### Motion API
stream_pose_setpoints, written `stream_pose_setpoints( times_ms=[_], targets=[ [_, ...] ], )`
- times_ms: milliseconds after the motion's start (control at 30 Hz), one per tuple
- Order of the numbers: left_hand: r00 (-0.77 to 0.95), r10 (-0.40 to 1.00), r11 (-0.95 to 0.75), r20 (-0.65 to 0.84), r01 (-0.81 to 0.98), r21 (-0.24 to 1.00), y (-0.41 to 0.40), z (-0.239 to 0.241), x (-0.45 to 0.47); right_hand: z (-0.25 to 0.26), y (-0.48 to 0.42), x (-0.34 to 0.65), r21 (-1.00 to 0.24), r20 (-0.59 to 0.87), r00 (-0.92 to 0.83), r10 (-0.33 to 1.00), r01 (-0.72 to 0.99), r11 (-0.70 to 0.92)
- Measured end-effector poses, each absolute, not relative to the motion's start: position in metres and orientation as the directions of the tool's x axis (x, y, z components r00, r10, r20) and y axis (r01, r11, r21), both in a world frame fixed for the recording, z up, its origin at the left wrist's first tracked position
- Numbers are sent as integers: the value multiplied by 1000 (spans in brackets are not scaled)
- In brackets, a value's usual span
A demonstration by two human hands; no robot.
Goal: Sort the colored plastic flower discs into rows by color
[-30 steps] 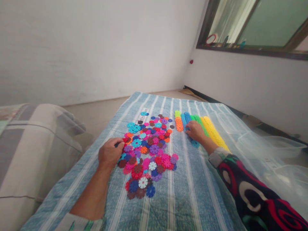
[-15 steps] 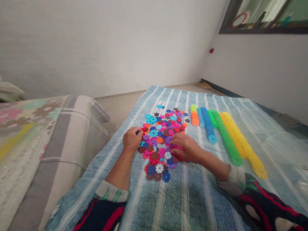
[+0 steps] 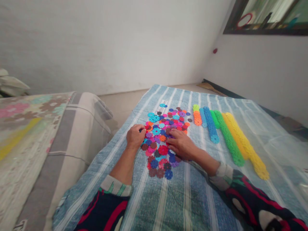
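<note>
A loose pile of flower-shaped plastic discs (image 3: 156,131) in many colours lies on a blue striped cloth (image 3: 144,205). At the pile's left edge, my left hand (image 3: 136,136) is closed, thumb and index finger pinched on a dark blue disc (image 3: 141,130), mostly hidden by the fingers. My right hand (image 3: 182,143) lies palm down over the pile's right side, fingers stretched out and a little apart, touching discs. A red disc (image 3: 163,150) sits just left of its fingertips. What lies beneath the palm is hidden.
To the right lie rows of overlapping discs sorted by colour: orange (image 3: 197,118), blue (image 3: 211,126), green (image 3: 228,141) and yellow (image 3: 250,150). A clear plastic sheet (image 3: 276,141) rests beyond them. At left stands a cloth-covered surface (image 3: 84,128); a wall (image 3: 120,48) is behind.
My right hand has shifted slightly left over the pile. Two pale discs near the front are out of sight, with red ones showing there. My left hand keeps its pinch at the edge.
</note>
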State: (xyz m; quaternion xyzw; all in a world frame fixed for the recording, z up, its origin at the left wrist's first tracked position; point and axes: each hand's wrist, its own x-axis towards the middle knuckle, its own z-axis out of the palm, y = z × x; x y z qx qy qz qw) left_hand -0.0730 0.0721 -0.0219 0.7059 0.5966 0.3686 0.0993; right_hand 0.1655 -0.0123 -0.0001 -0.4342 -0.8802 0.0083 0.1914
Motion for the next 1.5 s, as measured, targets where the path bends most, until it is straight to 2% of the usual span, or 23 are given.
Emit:
stream_pose_setpoints(
  times_ms=[100,300,533,767,1100,1300,1500],
  targets=[
    [18,917,-266,398,771,578,72,-22,-73,2,-14,167,-222,353,-514,781,765,604],
    [9,919,-249,393,787,564,71,-19,-71,2,-35,139,-202,317,-669,672,644,738],
    [15,921,-250,389,788,562,70,-18,-71,1,-27,147,-200,327,-556,764,750,631],
    [11,928,-241,373,781,576,68,-16,-70,8,-51,123,-217,287,-722,629,591,777],
    [2,933,-228,359,774,590,68,-16,-70,-2,-48,153,-232,348,-604,717,685,690],
    [0,927,-238,374,773,588,69,-19,-70,2,-49,134,-221,283,-624,729,697,682],
    [9,921,-250,389,780,573,71,-19,-71,6,-45,128,-158,251,-645,722,709,688]
  ],
)
